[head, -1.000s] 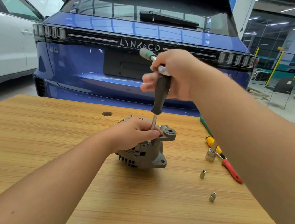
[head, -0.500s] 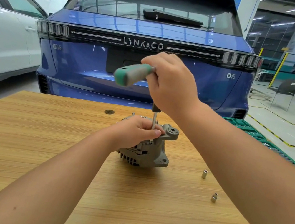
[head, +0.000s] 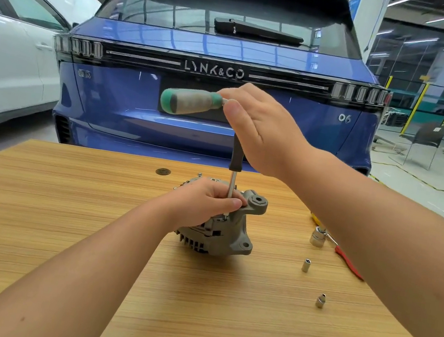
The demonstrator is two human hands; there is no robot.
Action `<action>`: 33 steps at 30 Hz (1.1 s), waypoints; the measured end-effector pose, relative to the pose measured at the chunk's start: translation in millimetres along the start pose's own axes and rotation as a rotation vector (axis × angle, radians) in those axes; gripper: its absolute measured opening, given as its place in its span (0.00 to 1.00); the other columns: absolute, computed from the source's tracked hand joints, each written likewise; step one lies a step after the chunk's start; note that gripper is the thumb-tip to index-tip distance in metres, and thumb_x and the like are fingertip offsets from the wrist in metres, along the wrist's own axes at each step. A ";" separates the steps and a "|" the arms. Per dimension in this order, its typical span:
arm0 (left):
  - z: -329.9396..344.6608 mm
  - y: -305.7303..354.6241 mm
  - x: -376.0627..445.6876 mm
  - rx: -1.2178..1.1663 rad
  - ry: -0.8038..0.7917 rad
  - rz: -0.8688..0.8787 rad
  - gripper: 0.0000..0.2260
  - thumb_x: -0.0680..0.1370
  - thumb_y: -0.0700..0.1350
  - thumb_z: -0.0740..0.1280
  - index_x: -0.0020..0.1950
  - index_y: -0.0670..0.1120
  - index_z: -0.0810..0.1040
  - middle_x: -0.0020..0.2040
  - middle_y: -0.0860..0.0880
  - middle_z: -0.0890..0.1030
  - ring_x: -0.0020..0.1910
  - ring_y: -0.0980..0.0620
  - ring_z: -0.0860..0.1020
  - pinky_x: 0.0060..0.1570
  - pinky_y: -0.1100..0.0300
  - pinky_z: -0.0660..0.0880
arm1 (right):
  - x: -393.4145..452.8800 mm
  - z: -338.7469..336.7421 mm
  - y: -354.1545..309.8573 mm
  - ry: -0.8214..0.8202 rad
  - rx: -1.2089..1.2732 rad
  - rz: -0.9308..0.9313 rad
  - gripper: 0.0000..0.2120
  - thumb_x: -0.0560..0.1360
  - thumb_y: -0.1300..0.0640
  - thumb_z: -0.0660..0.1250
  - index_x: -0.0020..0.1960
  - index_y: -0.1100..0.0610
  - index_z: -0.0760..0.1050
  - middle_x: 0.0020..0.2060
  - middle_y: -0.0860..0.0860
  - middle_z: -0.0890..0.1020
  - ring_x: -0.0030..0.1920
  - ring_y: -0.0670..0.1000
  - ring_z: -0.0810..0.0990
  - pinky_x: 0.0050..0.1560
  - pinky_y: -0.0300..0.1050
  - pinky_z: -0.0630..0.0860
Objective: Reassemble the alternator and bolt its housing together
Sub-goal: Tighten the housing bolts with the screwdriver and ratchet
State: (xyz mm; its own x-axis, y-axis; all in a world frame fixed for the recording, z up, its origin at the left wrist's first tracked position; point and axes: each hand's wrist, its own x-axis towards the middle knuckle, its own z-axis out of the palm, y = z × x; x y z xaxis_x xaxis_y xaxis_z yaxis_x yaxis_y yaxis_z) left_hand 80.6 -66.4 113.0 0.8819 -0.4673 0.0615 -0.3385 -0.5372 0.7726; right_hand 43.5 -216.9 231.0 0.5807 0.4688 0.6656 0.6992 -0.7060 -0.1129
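Two hands were committed, so nothing else steadied the job. My left hand (head: 203,200) was wrapped over the top of the alternator (head: 222,227), which stood mid-surface (head: 58,229), a bit toward the far edge. My right hand (head: 259,133) gripped the ratchet (head: 193,103) at its head, green handle sticking out left, extension (head: 232,181) dropping straight down to a housing bolt I couldn't actually see under my thumb.

Risks as I judged them:
- Long extension plus sideways handle meant leverage could tip the bit off the bolt and round it.
- Alternator sat on its own base, unclamped; torque could spin or topple it.
- Left thumb was right beside the shaft: a slip would pinch it.
- Loose sockets (head: 306,265) lay to the right, easy to knock off.
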 end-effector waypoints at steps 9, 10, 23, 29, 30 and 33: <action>0.9 1.9 -0.8 -0.001 0.001 -0.013 0.09 0.83 0.59 0.64 0.51 0.75 0.81 0.47 0.69 0.81 0.53 0.55 0.80 0.45 0.56 0.73 | 31.8 -18.4 -14.3 -0.205 -0.319 0.248 0.19 0.84 0.49 0.53 0.36 0.54 0.67 0.32 0.51 0.73 0.33 0.53 0.69 0.34 0.47 0.62; 1.0 1.5 -0.5 0.003 0.001 -0.007 0.10 0.83 0.59 0.64 0.51 0.75 0.81 0.47 0.69 0.81 0.53 0.54 0.80 0.45 0.56 0.73 | 36.9 -21.5 -17.0 -0.236 -0.299 0.323 0.18 0.83 0.51 0.55 0.36 0.54 0.67 0.32 0.52 0.75 0.33 0.54 0.70 0.33 0.47 0.63; -2.0 -2.9 1.6 -0.020 -0.009 -0.005 0.08 0.83 0.58 0.65 0.53 0.71 0.82 0.47 0.70 0.81 0.52 0.59 0.80 0.47 0.58 0.73 | 13.5 5.6 -0.5 0.401 1.585 0.993 0.07 0.79 0.56 0.64 0.54 0.57 0.77 0.40 0.50 0.83 0.43 0.50 0.81 0.61 0.56 0.71; -2.1 -3.1 1.7 0.000 -0.010 0.004 0.08 0.83 0.59 0.64 0.54 0.71 0.83 0.49 0.67 0.82 0.56 0.50 0.81 0.53 0.50 0.78 | -8.9 23.6 3.2 0.613 0.331 0.200 0.11 0.80 0.64 0.63 0.59 0.59 0.80 0.51 0.48 0.82 0.54 0.47 0.81 0.56 0.44 0.76; -2.0 -2.9 2.1 0.003 -0.010 0.005 0.08 0.83 0.59 0.65 0.54 0.71 0.83 0.50 0.64 0.83 0.57 0.46 0.81 0.55 0.50 0.78 | -10.2 23.6 6.0 0.551 0.117 0.096 0.12 0.78 0.66 0.63 0.58 0.61 0.81 0.52 0.52 0.83 0.56 0.54 0.80 0.57 0.50 0.76; -1.6 -2.2 2.5 0.003 -0.008 0.003 0.08 0.83 0.58 0.65 0.53 0.71 0.83 0.48 0.66 0.82 0.56 0.47 0.80 0.53 0.53 0.76 | -6.9 17.6 7.7 0.375 -0.061 0.065 0.11 0.80 0.63 0.61 0.58 0.61 0.81 0.48 0.54 0.82 0.50 0.57 0.78 0.48 0.56 0.76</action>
State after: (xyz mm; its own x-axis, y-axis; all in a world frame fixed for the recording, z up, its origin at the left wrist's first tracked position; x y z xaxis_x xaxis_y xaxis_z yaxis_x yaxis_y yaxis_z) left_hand 84.0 -65.3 112.4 0.8783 -0.4745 0.0590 -0.3422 -0.5376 0.7706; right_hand 52.3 -216.3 212.6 0.4226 0.2033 0.8832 0.6331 -0.7635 -0.1272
